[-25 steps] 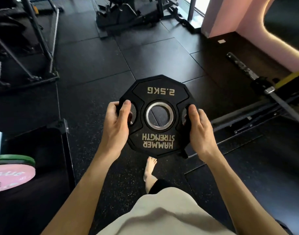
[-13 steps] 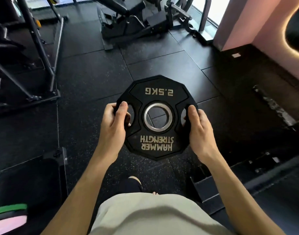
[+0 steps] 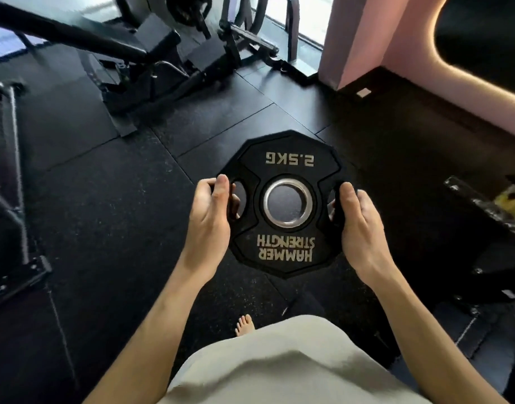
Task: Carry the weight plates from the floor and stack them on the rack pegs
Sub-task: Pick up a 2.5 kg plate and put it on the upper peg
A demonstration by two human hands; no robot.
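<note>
A black plate [image 3: 282, 204] marked 2.5KG is held flat above the floor [image 3: 110, 199], gripped through its side cut-outs by the left hand [image 3: 211, 212] and the right hand [image 3: 359, 225], thumbs on top. It is judged light, rigid and rubber-coated, so slipping is unlikely; the cut-outs are the best holds. No rack peg is seen.

Black weight plate [image 3: 285, 205] with gold lettering, silver centre ring [image 3: 288, 225], speckled black floor [image 3: 110, 205], pink wall [image 3: 367, 36]
</note>
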